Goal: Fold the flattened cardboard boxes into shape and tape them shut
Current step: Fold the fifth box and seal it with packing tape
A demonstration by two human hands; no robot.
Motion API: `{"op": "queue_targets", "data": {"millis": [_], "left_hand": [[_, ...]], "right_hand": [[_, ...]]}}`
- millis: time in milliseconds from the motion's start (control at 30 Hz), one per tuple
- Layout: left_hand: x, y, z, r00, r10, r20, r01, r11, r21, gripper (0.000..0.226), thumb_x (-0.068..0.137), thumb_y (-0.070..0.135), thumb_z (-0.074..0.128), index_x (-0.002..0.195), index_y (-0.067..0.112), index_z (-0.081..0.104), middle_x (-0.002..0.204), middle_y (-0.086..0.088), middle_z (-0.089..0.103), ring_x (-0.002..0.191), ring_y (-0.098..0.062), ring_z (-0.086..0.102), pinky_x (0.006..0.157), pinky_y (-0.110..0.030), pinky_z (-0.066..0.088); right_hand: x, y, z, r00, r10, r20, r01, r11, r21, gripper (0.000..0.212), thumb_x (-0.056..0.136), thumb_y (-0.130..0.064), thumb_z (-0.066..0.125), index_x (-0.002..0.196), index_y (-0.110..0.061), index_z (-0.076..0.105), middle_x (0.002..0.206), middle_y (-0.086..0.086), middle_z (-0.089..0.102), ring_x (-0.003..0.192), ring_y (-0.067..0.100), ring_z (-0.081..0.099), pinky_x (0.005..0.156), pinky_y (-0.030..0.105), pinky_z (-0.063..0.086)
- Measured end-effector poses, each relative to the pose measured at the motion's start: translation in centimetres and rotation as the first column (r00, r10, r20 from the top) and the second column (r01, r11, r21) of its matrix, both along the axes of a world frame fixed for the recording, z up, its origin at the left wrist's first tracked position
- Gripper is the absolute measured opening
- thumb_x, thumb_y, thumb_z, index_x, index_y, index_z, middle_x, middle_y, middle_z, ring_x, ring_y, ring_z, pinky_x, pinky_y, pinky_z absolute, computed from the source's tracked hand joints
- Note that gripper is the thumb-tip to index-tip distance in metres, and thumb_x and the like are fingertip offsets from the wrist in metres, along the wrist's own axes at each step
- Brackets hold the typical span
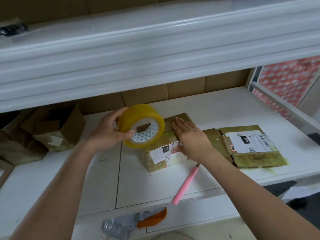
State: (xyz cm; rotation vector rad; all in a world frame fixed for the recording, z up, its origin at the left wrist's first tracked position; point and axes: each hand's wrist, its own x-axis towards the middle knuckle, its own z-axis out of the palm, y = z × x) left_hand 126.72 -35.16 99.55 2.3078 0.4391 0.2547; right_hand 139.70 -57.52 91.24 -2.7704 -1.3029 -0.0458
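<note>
A person works at a white counter (216,104) beneath a white shelf (155,49), taping a small cardboard box (161,153). The left hand (107,132) grips a roll of yellowish clear tape (141,126), fingers curled over its outer rim and the thumb hooked at the edge of its core, holding the roll tilted just above the box's far-left corner. The right hand (190,135) lies flat on top of the box, fingers straight and together and pointing away from the person, palm pressing down and grasping nothing. The box sits near the middle of the counter, its brown sides glossy with tape and a white shipping label (160,155) stuck across its near end. Just right of it, touching or nearly so, a flattened cardboard box (249,148) lies on the counter, also covered in tape and bearing a larger white label. A pink utility knife (186,185) lies on the counter near the front edge, partly under the right forearm, its tip toward the box. At the far left an open brown carton (57,127) stands among other cardboard. A crumpled grey bag (121,226) with an orange piece lies at the bottom of the frame, below the counter's edge.
</note>
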Motion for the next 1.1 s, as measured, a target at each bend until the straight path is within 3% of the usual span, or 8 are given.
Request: {"op": "queue_targets", "data": {"millis": [67,133,233,333,533,667,767,1100], "left_hand": [[0.2,-0.1,0.3,1.000,-0.001,-0.004,0.001,1.000,0.008,0.079,0.081,0.024,0.078,0.147,0.036,0.036,0.116,0.017,0.042,0.106,-0.006,0.048,0.077,-0.018,0.040],[0.3,-0.2,0.4,1.000,-0.005,0.000,0.005,1.000,-0.012,0.080,0.081,0.024,0.078,0.147,0.035,0.036,0.113,0.018,0.045,0.104,-0.010,0.054,0.074,-0.018,0.042],[-0.1,0.4,0.4,1.000,-0.024,-0.018,0.024,1.000,-0.010,0.079,0.080,0.022,0.079,0.146,0.035,0.038,0.100,0.032,0.039,0.088,0.003,0.054,0.062,-0.009,0.037],[-1.0,1.8,1.2,0.999,-0.012,-0.035,0.014,0.999,0.042,0.077,0.079,0.021,0.080,0.144,0.035,0.041,0.101,0.028,0.048,0.077,0.023,0.051,0.059,-0.003,0.039],[-2.3,2.8,0.5,0.999,-0.019,-0.031,0.021,0.997,0.068,0.069,0.077,0.011,0.081,0.128,0.040,0.044,0.096,0.030,0.048,0.071,0.038,0.043,0.054,0.008,0.033],[-2.8,4.0,0.3,0.996,0.008,-0.092,0.002,0.995,0.099,0.076,0.077,0.026,0.082,0.139,0.044,0.043,0.100,0.034,0.045,0.085,0.016,0.048,0.070,-0.010,0.035],[-2.8,4.8,0.0,0.994,0.027,-0.109,-0.016,0.995,0.103,0.079,0.075,0.030,0.083,0.143,0.039,0.043,0.118,0.018,0.050,0.107,-0.003,0.046,0.087,-0.027,0.038],[-4.2,5.8,-1.6,0.982,0.056,-0.181,-0.043,0.996,0.075,0.081,0.072,0.029,0.085,0.141,0.043,0.044,0.114,0.016,0.056,0.106,-0.011,0.056,0.094,-0.041,0.051]], "right_hand": [[-0.4,0.4,0.1,1.000,-0.014,-0.023,0.015,0.999,0.028,0.105,0.085,-0.060,0.057,0.154,-0.010,-0.005,0.162,0.005,-0.008,0.150,0.018,-0.006,0.122,0.032,-0.001],[-1.0,0.7,-0.3,1.000,-0.004,0.007,0.003,0.996,0.085,0.105,0.085,-0.060,0.058,0.155,-0.013,-0.005,0.163,0.002,-0.008,0.150,0.016,-0.005,0.122,0.034,0.002],[-0.8,0.7,-0.8,0.997,0.049,0.052,-0.054,0.993,0.109,0.094,0.088,-0.061,0.050,0.155,-0.018,0.000,0.163,-0.001,-0.003,0.150,0.012,-0.001,0.120,0.030,0.000],[0.0,0.9,-0.9,0.997,0.068,0.021,-0.069,0.993,0.096,0.090,0.090,-0.061,0.046,0.155,-0.020,0.000,0.163,-0.004,-0.005,0.149,0.010,-0.001,0.119,0.027,0.000],[-0.3,1.6,-2.2,0.993,0.118,-0.022,-0.114,0.987,0.110,0.086,0.091,-0.058,0.043,0.155,-0.021,-0.001,0.163,-0.004,-0.006,0.149,0.008,-0.005,0.116,0.023,-0.008],[0.3,1.8,-2.0,0.990,0.137,-0.035,-0.132,0.984,0.116,0.087,0.090,-0.054,0.050,0.155,-0.022,0.003,0.163,-0.005,-0.002,0.149,0.009,-0.001,0.118,0.025,-0.004],[0.8,2.5,-1.5,0.987,0.148,-0.061,-0.141,0.984,0.109,0.088,0.089,-0.045,0.060,0.155,-0.023,0.006,0.163,-0.006,-0.001,0.149,0.008,0.000,0.118,0.026,-0.001],[1.7,2.4,-1.2,0.974,0.176,-0.145,-0.159,0.979,0.126,0.085,0.090,-0.031,0.065,0.155,-0.024,0.011,0.162,-0.007,0.002,0.149,0.010,0.005,0.121,0.028,0.003]]}}
